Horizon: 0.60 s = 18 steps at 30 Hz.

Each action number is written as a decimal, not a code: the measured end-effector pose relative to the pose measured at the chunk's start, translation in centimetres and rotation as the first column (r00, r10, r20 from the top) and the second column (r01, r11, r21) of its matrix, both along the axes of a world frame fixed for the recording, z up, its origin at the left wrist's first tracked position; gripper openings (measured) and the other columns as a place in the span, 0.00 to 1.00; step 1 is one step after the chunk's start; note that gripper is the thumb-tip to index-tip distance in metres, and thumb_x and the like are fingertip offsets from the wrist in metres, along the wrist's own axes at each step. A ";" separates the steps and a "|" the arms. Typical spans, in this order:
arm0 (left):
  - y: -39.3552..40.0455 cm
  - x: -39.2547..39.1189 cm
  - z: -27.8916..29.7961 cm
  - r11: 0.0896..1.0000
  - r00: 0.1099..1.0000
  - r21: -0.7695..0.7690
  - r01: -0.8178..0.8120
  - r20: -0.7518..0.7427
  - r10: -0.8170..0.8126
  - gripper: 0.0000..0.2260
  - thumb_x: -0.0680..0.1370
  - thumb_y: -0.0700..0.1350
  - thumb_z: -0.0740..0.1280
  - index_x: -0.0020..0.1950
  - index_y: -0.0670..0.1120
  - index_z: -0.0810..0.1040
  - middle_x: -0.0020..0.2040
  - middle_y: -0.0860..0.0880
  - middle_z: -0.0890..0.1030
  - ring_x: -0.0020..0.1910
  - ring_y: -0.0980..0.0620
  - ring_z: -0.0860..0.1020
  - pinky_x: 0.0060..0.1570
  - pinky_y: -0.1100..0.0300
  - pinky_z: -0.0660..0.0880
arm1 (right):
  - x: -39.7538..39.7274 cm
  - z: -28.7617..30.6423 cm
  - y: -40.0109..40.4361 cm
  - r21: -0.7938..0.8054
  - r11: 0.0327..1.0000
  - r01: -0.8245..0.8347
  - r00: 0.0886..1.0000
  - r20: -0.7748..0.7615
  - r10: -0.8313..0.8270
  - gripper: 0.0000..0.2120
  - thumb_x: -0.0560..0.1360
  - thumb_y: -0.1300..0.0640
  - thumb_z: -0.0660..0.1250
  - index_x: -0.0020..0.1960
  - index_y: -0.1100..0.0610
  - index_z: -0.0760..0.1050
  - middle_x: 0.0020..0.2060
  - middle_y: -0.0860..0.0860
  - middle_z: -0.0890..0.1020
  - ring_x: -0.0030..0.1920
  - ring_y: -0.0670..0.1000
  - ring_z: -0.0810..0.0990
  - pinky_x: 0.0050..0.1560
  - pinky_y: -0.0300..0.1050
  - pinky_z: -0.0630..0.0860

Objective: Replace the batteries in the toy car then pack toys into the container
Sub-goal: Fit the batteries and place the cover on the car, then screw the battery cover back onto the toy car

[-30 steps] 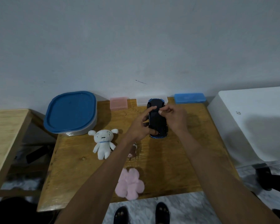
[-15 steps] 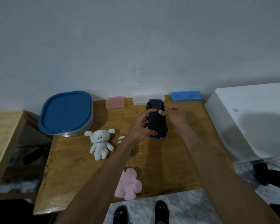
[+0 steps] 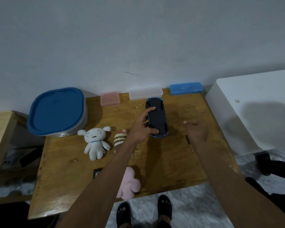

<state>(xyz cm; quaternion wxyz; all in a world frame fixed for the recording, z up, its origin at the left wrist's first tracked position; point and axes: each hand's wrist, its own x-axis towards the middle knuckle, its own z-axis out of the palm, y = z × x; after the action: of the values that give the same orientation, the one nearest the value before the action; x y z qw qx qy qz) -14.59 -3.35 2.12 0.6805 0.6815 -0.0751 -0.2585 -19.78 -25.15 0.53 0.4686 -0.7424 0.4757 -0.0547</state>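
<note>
Nearest you, the pink plush (image 3: 128, 185) lies at the front edge of the table (image 3: 163, 162), partly under your left forearm, with a small dark card (image 3: 97, 173) just beside it. Further in sit the white plush (image 3: 95, 142) and a striped cake-like toy (image 3: 120, 138).

What has changed: half a second ago both your hands were on the toy car (image 3: 157, 118); now your right hand (image 3: 196, 130) has come off it and hovers to the right, fingers loose and holding nothing, above the small screwdriver (image 3: 189, 143) lying on the table. That suggests you are going for the tool to open the battery cover, so the battery swap has not really started.

Your left hand (image 3: 141, 127) holds the car belly-up, fingers (image 3: 150, 110) curled over its far part and the thumb on its near end. The car is well apart from your right hand, with bare table between them.

Beyond, the blue-lidded container (image 3: 56, 111) stands at the far left, lid on, so packing is yet to come. Three small cases, pink (image 3: 109, 98), clear (image 3: 146, 93) and blue (image 3: 185, 88), line the wall.
</note>
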 end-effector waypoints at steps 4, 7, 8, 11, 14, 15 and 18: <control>-0.3 -0.5 -0.9 1.000 1.000 0.000 0.002 -0.020 -0.002 0.39 0.67 0.26 0.75 0.68 0.60 0.74 0.70 0.47 0.73 0.68 0.43 0.74 0.60 0.42 0.79 | -2.3 -2.1 -0.4 -0.128 0.989 -0.068 0.977 -0.209 0.040 0.15 0.73 0.51 0.76 0.56 0.58 0.83 0.52 0.57 0.84 0.54 0.60 0.82 0.48 0.46 0.76; -0.4 -0.7 -1.5 1.000 0.998 -0.015 -0.008 -0.057 0.007 0.38 0.67 0.25 0.75 0.70 0.56 0.74 0.68 0.48 0.73 0.67 0.43 0.75 0.58 0.41 0.80 | -3.4 -3.1 -0.3 -0.179 0.970 -0.168 0.944 -0.312 0.106 0.16 0.74 0.52 0.75 0.59 0.57 0.80 0.55 0.57 0.83 0.57 0.61 0.81 0.52 0.49 0.77; -0.5 -0.7 -1.6 1.000 0.998 -0.020 -0.013 -0.068 0.012 0.38 0.67 0.25 0.75 0.70 0.55 0.73 0.68 0.48 0.74 0.66 0.43 0.75 0.58 0.41 0.80 | -3.6 -3.4 -0.4 -0.188 0.962 -0.200 0.937 -0.324 0.131 0.16 0.74 0.53 0.75 0.59 0.57 0.80 0.55 0.58 0.83 0.57 0.61 0.81 0.52 0.49 0.77; -0.5 -0.7 -1.7 0.999 0.997 -0.031 -0.019 -0.079 0.016 0.38 0.67 0.24 0.74 0.71 0.53 0.73 0.67 0.47 0.74 0.66 0.43 0.75 0.56 0.45 0.81 | -4.0 -4.1 -0.5 -0.214 0.952 -0.220 0.939 -0.312 0.147 0.13 0.75 0.54 0.74 0.57 0.57 0.81 0.53 0.57 0.83 0.56 0.60 0.81 0.52 0.48 0.77; -0.5 -0.6 -1.3 0.999 0.997 -0.036 -0.025 -0.078 0.022 0.38 0.67 0.24 0.74 0.69 0.55 0.73 0.67 0.46 0.74 0.65 0.43 0.76 0.56 0.43 0.81 | -3.8 -4.4 -0.5 -0.164 0.968 -0.191 0.947 -0.290 0.138 0.11 0.76 0.55 0.73 0.57 0.57 0.83 0.53 0.57 0.84 0.56 0.60 0.81 0.53 0.48 0.77; -0.6 -0.6 -1.1 0.999 0.997 -0.035 -0.026 -0.073 0.023 0.38 0.67 0.24 0.74 0.69 0.55 0.73 0.67 0.45 0.74 0.65 0.43 0.76 0.56 0.44 0.81 | -3.5 -4.4 -0.5 -0.128 0.979 -0.161 0.957 -0.264 0.123 0.11 0.76 0.55 0.73 0.57 0.57 0.83 0.54 0.57 0.84 0.56 0.60 0.82 0.54 0.47 0.77; -0.7 -0.3 -0.4 0.999 0.999 -0.041 -0.033 -0.041 0.031 0.38 0.67 0.23 0.74 0.69 0.53 0.73 0.67 0.42 0.74 0.66 0.44 0.75 0.51 0.53 0.83 | -2.3 -2.7 -0.1 -0.049 0.997 -0.065 0.994 -0.091 0.060 0.11 0.76 0.56 0.73 0.57 0.58 0.84 0.53 0.56 0.85 0.52 0.56 0.82 0.54 0.45 0.77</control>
<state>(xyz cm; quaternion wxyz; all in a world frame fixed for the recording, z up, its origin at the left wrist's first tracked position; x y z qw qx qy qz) -14.88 -4.04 1.71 0.7000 0.6629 -0.0556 -0.2598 -22.09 -25.30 -2.21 0.4290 -0.7704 0.4713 -0.0190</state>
